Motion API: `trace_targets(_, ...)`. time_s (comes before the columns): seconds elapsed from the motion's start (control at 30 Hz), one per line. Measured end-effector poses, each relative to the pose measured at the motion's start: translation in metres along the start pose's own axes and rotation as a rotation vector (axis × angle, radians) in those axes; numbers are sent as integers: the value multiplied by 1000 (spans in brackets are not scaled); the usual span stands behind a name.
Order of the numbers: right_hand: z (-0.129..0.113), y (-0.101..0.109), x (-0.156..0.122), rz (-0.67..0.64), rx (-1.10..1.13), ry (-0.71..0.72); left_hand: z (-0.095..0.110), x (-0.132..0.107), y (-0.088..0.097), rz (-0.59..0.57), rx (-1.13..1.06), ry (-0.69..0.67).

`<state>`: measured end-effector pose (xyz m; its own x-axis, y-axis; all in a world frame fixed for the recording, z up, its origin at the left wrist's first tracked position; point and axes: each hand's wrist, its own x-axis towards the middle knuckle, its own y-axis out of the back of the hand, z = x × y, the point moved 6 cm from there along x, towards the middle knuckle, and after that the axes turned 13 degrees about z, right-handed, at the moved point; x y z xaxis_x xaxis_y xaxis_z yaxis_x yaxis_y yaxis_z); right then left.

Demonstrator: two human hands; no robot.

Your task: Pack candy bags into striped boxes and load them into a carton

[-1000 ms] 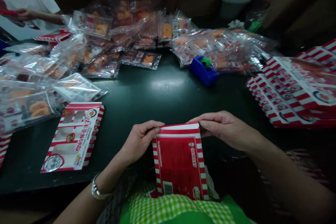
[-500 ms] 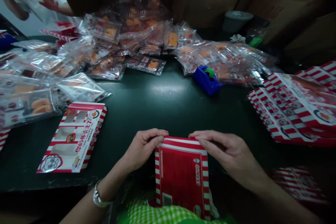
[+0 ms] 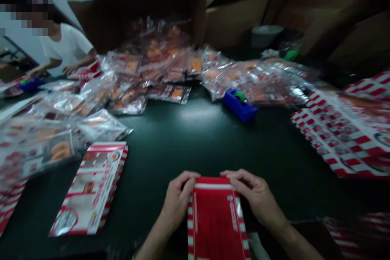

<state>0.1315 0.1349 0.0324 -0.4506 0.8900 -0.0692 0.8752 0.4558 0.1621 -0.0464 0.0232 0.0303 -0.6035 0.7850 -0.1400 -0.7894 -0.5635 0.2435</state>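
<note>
A red packaging box point(image 3: 215, 221) with red-and-white striped sides is held between my two hands, its red back panel facing me. My left hand point(image 3: 179, 197) pinches the top left corner between thumb and fingers. At the top right corner my right hand point(image 3: 254, 195) grips the same edge. The box's lower end runs out of view at the bottom. To the left on the dark green table lies another box point(image 3: 87, 189) with cut-out windows and a striped side; neither hand touches it.
Clear plastic packets point(image 3: 122, 77) of orange food-shaped pieces are heaped across the back and left. A blue tape dispenser point(image 3: 240, 105) stands right of centre. Striped boxes point(image 3: 350, 130) are stacked at the right. Across the table, a person in a white shirt point(image 3: 68, 44) works beside a large cardboard carton point(image 3: 137, 12).
My view has tilted up, showing more background. Both hands keep hold of the box's top edge, whose flap now looks flatter. The other person's raised hand has come down to the table.
</note>
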Motion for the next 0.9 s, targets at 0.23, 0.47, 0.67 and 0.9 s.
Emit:
trace_targets(0.23,-21,83,110,389,-77,77,-23,4,-4,146,-39,132)
trace_targets(0.47,-16,111,206,538,-205,32,-28,10,-1,129,-59,155)
trace_targets(0.67,-20,122,224,398,-171,-289,-31,11,-3,166,-112,161)
trace_targets(0.9,-24,118,224,400,47,-337,-40,15,-1,183,-144,182)
